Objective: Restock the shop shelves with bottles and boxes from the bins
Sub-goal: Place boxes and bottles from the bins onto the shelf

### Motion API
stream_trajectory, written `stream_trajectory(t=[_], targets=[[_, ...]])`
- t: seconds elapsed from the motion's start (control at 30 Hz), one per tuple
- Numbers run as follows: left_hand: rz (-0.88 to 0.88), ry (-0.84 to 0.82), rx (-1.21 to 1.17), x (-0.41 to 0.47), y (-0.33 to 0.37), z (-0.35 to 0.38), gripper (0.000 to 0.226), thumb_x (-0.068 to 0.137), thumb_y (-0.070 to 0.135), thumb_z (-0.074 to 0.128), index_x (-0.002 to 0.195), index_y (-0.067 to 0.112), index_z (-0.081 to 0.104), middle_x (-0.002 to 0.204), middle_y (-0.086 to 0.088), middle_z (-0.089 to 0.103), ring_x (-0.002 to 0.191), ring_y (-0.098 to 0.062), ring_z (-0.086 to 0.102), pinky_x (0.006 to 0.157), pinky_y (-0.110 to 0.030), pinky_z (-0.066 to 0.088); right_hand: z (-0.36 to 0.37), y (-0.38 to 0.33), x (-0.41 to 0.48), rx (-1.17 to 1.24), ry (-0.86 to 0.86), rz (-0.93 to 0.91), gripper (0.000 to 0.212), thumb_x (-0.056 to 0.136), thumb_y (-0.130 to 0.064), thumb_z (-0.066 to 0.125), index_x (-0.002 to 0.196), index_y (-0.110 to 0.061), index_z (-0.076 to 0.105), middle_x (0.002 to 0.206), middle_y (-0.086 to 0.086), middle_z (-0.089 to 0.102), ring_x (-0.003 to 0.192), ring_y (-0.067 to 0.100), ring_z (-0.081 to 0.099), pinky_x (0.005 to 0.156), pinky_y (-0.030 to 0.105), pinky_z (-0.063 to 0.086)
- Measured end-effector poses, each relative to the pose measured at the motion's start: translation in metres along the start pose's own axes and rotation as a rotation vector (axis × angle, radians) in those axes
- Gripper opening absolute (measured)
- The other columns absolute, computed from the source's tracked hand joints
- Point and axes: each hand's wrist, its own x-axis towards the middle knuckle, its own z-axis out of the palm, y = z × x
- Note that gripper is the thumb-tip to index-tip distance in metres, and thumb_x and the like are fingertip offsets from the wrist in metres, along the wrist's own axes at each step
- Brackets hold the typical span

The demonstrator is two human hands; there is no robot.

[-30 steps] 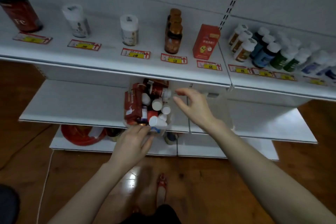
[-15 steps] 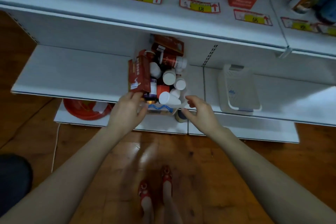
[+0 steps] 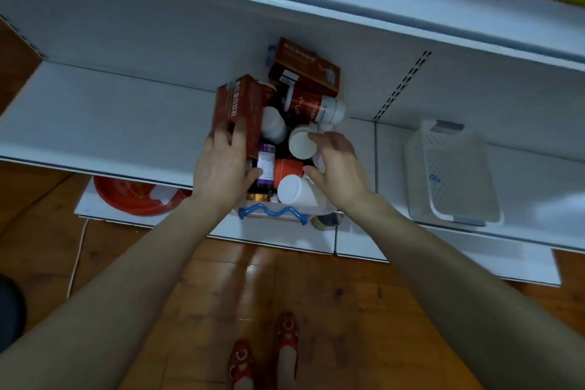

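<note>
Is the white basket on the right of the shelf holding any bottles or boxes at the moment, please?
No, the white basket stands on the shelf with only its bare perforated inside showing.

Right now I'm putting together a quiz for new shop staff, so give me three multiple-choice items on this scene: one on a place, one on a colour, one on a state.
1. Where does the white basket sit?
A. On the floor
B. On the middle shelf, right of the full bin
C. Inside the full bin

2. What colour is the full bin's wavy handle?
A. Blue
B. Yellow
C. Green

3. How does the dark red bottle with the white cap lie?
A. Upright on the top shelf
B. On the floor
C. On its side, on top of the bin's load

Answers:
1 B, the basket stands on that shelf, to the right of the bin.
2 A, the handle shows blue at the bin's near edge.
3 C, its cap points sideways, to the right.
</note>
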Motion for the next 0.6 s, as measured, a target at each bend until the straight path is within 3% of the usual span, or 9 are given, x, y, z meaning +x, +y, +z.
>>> stream_trajectory(t=[0.23,0.37,0.5,0.6], targets=[[0.037,0.039,-0.006,0.018,-0.003,-0.01,0.075,0.081,0.017,0.066,0.143,0.006,0.025,0.138,-0.023,0.038,0.109,-0.044,0.048,0.078,-0.05,0.046,0.011,-0.001,0.03,0.057,0.134,-0.059,0.052,0.08,-0.014,0.068,0.126,-0.003,0.045,0.124,0.014,0.051,0.114,0.029,0.045,0.084,0.029,0.036],[0.058,0.099,-0.132,0.008,-0.009,-0.013,0.067,0.081,0.012,0.061,0.14,0.002,0.032,0.128,-0.024,0.048,0.105,-0.043,0.052,0.074,-0.047,0.046,0.012,-0.002,0.027,0.101,0.198,-0.115,0.045,0.074,-0.006,0.071,0.114,0.005,0.054,0.107,0.022,0.06,0.101,0.038,0.055,0.078,0.026,0.037],[0.038,0.16,-0.202,-0.016,-0.015,-0.021,0.06,0.087,0.023,0.052,0.139,0.0,0.033,0.13,-0.02,0.048,0.112,-0.037,0.05,0.078,-0.046,0.047,0.005,-0.008,0.008,0.097,0.213,-0.189,0.041,0.076,-0.007,0.068,0.115,-0.002,0.057,0.11,0.018,0.062,0.101,0.037,0.055,0.086,0.033,0.043],[0.004,0.179,-0.272,-0.036,-0.014,-0.033,0.06,0.089,0.02,0.054,0.141,0.002,0.03,0.133,-0.018,0.046,0.116,-0.033,0.048,0.083,-0.043,0.045,-0.007,-0.016,-0.015,0.124,0.239,-0.293,0.041,0.079,-0.013,0.064,0.118,-0.01,0.05,0.117,0.019,0.059,0.106,0.032,0.051,0.092,0.028,0.036]])
